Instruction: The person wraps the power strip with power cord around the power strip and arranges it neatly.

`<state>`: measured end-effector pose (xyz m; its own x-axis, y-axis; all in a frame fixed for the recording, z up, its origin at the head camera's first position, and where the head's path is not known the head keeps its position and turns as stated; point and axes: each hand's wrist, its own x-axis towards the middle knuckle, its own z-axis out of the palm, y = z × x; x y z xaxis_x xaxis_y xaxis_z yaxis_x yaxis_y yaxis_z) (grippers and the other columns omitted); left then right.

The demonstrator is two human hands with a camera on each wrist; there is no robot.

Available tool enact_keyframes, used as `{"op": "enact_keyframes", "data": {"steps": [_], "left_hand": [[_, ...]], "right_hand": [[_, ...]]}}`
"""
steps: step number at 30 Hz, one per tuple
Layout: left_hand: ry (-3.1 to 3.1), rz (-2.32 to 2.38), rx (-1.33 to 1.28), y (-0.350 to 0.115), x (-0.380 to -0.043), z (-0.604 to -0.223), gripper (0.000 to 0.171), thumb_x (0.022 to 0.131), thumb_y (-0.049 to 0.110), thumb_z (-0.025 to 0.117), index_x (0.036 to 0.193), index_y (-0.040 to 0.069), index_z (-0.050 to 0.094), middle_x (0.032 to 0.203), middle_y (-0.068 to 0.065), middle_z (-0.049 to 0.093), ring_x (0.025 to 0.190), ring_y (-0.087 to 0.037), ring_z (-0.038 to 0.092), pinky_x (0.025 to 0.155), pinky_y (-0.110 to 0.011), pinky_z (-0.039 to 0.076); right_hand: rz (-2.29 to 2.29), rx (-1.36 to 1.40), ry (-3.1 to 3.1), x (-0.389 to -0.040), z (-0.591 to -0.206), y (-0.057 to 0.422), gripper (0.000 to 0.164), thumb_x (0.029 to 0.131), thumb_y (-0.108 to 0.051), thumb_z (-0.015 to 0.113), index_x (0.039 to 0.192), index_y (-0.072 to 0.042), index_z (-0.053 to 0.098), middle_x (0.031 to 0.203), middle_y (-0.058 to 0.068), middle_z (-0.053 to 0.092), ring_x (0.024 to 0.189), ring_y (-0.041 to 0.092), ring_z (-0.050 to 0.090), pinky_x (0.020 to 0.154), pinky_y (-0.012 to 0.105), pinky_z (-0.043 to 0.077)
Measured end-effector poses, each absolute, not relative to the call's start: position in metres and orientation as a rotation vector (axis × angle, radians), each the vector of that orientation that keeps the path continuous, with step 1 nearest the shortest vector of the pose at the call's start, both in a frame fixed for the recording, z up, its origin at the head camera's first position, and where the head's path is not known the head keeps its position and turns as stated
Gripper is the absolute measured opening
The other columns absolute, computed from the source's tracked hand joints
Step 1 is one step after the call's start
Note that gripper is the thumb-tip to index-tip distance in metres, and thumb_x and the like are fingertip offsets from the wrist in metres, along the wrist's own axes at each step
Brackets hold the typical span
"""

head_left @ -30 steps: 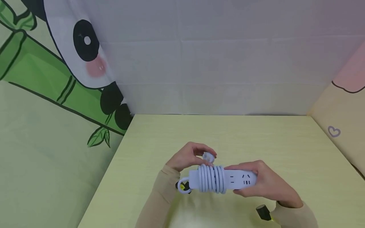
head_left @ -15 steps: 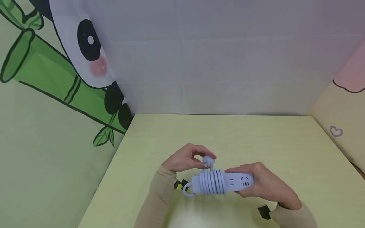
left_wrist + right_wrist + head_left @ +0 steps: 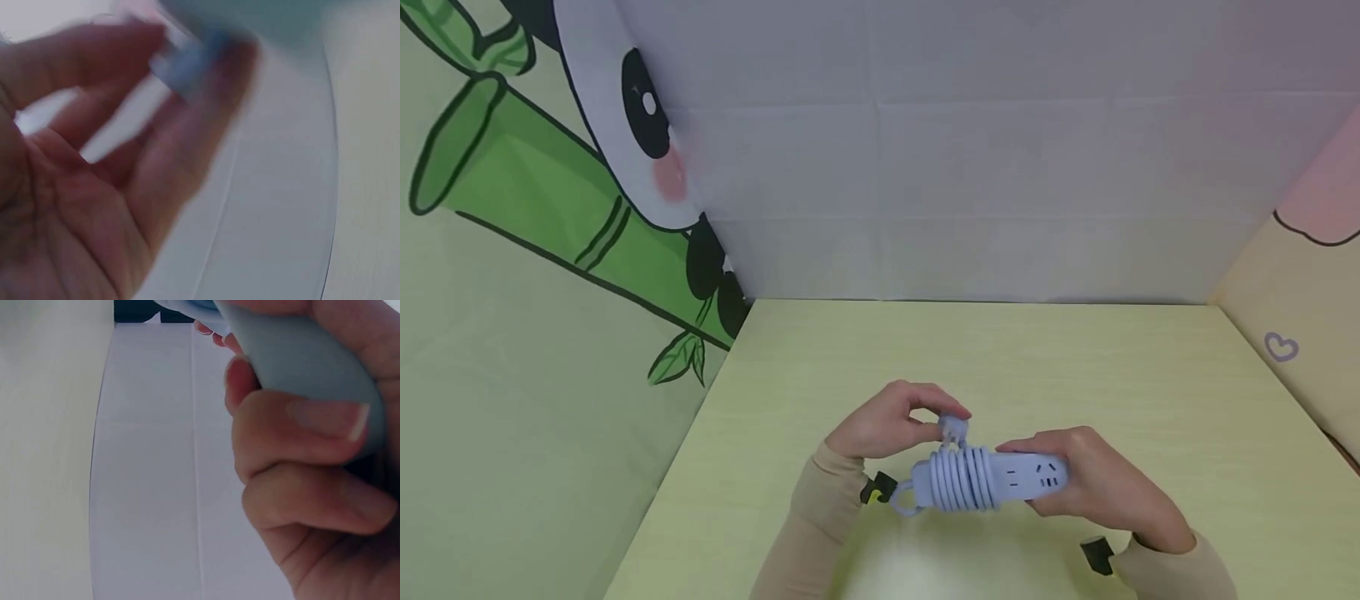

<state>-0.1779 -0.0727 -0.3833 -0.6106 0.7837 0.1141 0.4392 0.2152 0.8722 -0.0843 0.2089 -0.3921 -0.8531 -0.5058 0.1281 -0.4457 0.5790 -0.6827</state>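
A white power strip (image 3: 1022, 477) is held over the table, its cord (image 3: 962, 479) wound in several turns round its left part. My right hand (image 3: 1097, 479) grips the strip's right end; in the right wrist view its fingers (image 3: 300, 431) curl round the casing. Above the coil, my left hand (image 3: 891, 421) pinches the plug (image 3: 953, 428) between thumb and fingertips. The left wrist view is blurred, with the plug (image 3: 187, 65) partly hidden by the fingers. A loop of cord (image 3: 906, 500) sticks out at the strip's left end.
The pale wooden table (image 3: 1075, 367) ends at a plain grey-white backdrop (image 3: 985, 183). A printed panda and bamboo cloth (image 3: 550, 183) hangs on the left, a cream and pink one (image 3: 1307, 292) on the right. Black wrist mounts show at both sleeves.
The plug has turned in my left fingers and moved slightly down and right, close over the coil. The strip has shifted and tilted slightly. My right hand keeps its grip.
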Motion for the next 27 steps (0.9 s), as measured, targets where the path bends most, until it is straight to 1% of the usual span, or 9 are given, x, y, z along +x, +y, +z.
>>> {"op": "enact_keyframes", "data": {"steps": [3,7,10,13,16,18,21,24,27], "left_hand": [[2.163,1.358,1.129,-0.071,-0.173,-0.382,0.03,0.094,-0.003,0.066,0.121,0.008,0.073,0.118,-0.007,0.072,0.109,-0.018,0.065,0.089,-0.024,0.056],[2.206,1.339,1.102,-0.069,-0.165,-0.376,0.032,0.094,-0.006,0.065,0.121,0.007,0.073,0.12,-0.007,0.071,0.11,-0.02,0.065,0.088,-0.023,0.057],[2.25,1.327,1.084,-0.069,-0.16,-0.372,0.033,0.094,-0.007,0.062,0.122,0.007,0.072,0.121,-0.006,0.071,0.111,-0.019,0.065,0.091,-0.024,0.056],[2.293,1.316,1.08,-0.067,-0.155,-0.371,0.034,0.094,-0.009,0.06,0.122,0.005,0.071,0.122,-0.006,0.07,0.112,-0.02,0.065,0.091,-0.026,0.057],[2.327,1.263,1.087,-0.064,-0.153,-0.371,0.034,0.095,-0.008,0.058,0.125,0.004,0.07,0.127,-0.007,0.068,0.117,-0.021,0.063,0.094,-0.028,0.057],[2.352,1.168,1.114,-0.061,-0.154,-0.373,0.034,0.096,-0.004,0.057,0.127,0.004,0.069,0.134,-0.008,0.063,0.119,-0.021,0.062,0.097,-0.028,0.055],[2.391,0.969,1.165,-0.056,-0.158,-0.38,0.033,0.098,0.003,0.058,0.129,0.007,0.068,0.143,-0.009,0.055,0.119,-0.02,0.06,0.101,-0.027,0.052],[2.425,0.811,1.172,-0.048,-0.164,-0.391,0.035,0.097,0.014,0.065,0.132,0.011,0.067,0.149,-0.009,0.05,0.117,-0.019,0.06,0.098,-0.024,0.051],[2.459,0.746,1.098,-0.04,-0.168,-0.404,0.043,0.093,0.026,0.073,0.134,0.015,0.066,0.152,-0.01,0.047,0.114,-0.018,0.06,0.095,-0.022,0.05]], "right_hand": [[-1.1,-0.824,2.759,-0.085,-0.395,0.209,0.056,0.07,0.0,0.083,0.122,-0.017,0.073,0.106,-0.004,0.075,0.08,0.002,0.062,0.068,0.023,0.054],[-1.079,-0.826,2.796,-0.087,-0.398,0.209,0.056,0.069,0.0,0.084,0.122,-0.017,0.073,0.107,-0.004,0.075,0.081,0.002,0.062,0.068,0.023,0.055],[-1.078,-0.834,2.814,-0.088,-0.399,0.209,0.057,0.068,0.001,0.083,0.121,-0.016,0.073,0.106,-0.004,0.076,0.081,0.002,0.062,0.068,0.023,0.055],[-1.083,-0.861,2.828,-0.089,-0.4,0.21,0.058,0.067,0.002,0.083,0.121,-0.015,0.073,0.104,-0.005,0.075,0.08,0.001,0.062,0.067,0.023,0.055],[-1.078,-0.887,2.859,-0.091,-0.403,0.211,0.058,0.066,0.003,0.082,0.12,-0.015,0.073,0.101,-0.005,0.075,0.079,0.0,0.061,0.067,0.022,0.055],[-1.071,-0.876,2.876,-0.095,-0.407,0.213,0.057,0.066,0.003,0.082,0.12,-0.014,0.074,0.101,-0.005,0.076,0.079,0.0,0.062,0.067,0.022,0.055],[-1.1,-0.801,2.844,-0.101,-0.419,0.216,0.054,0.069,0.001,0.083,0.119,-0.014,0.074,0.103,-0.003,0.076,0.081,0.003,0.063,0.069,0.023,0.055],[-1.16,-0.726,2.783,-0.109,-0.436,0.22,0.05,0.072,-0.003,0.086,0.12,-0.013,0.073,0.106,0.0,0.076,0.083,0.005,0.065,0.072,0.023,0.056],[-1.259,-0.686,2.721,-0.116,-0.456,0.223,0.051,0.073,-0.006,0.087,0.122,-0.012,0.073,0.108,0.004,0.076,0.084,0.007,0.065,0.073,0.023,0.055]]}}
